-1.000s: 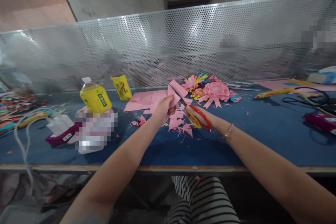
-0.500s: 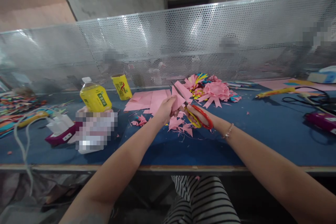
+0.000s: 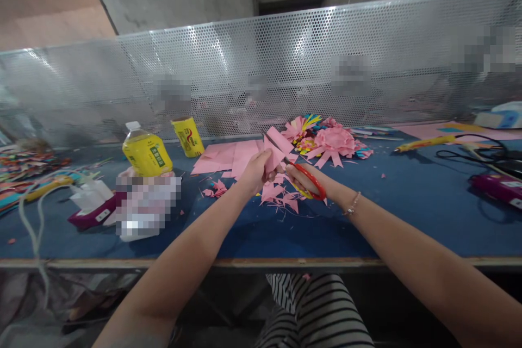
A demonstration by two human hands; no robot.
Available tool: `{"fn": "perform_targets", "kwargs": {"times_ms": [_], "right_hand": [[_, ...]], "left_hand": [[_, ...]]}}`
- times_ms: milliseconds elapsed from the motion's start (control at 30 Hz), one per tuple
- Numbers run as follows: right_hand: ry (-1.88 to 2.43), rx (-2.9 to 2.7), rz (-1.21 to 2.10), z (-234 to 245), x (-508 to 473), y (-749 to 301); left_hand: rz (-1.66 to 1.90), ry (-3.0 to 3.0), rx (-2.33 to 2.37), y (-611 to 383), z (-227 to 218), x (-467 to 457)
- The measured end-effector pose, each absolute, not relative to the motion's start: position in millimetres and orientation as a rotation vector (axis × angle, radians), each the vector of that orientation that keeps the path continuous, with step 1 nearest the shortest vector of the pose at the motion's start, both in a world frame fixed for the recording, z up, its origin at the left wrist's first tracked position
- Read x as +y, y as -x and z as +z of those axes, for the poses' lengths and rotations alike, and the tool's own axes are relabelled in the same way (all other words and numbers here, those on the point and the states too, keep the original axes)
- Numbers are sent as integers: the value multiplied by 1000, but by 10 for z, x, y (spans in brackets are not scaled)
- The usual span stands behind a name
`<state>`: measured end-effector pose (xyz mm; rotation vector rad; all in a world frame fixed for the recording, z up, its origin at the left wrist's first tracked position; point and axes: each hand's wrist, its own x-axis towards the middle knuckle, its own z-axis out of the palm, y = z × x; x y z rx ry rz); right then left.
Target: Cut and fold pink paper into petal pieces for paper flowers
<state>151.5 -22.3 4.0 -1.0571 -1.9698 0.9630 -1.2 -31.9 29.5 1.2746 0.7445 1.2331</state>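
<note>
scissors [image 3: 315, 178] in right grip [image 3: 300, 177] seemingly straddle pink paper [image 3: 274, 157] in left grip [image 3: 258, 171].

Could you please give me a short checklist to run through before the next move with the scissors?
1. Left hand has a grip on the pink paper: ok.
2. Right hand has hold of the scissors by the handles: ok.
3. Left fingertips well clear of the blades: cannot tell; they are near, but the gap is too small to judge.
4. Table beneath the hands free of scraps: not ok; pink scraps lie there.
5. Glue gun out of the way: ok, it lies off to the right.
6. Bottle capped: ok, the white cap is on.
</note>
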Motion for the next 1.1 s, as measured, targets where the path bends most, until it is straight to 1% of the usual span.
{"fn": "perform_targets", "kwargs": {"times_ms": [200,333,533,733,833,1000,1100], "right_hand": [[1006,-1897,1184,32,-250,-1513],[995,-1874,1249,63,-299,-1504],[1017,-1889,1191,58,-276,-1492],[1066,-2006,941,76,-288,-1496],[1077,-2031,868,93,-303,-1499],[1077,-1996,900,59,-264,-1496],[1062,-1932,1023,40,-251,-1494]], "left_hand": [[1202,-1280,740,30,264,-288],[1188,-1284,751,17,263,-299],[1173,-1288,746,11,260,-296],[1171,-1282,746,18,266,-288],[1165,-1283,735,25,262,-283],[1163,-1270,740,29,271,-286],[1161,-1268,750,23,285,-302]]}}
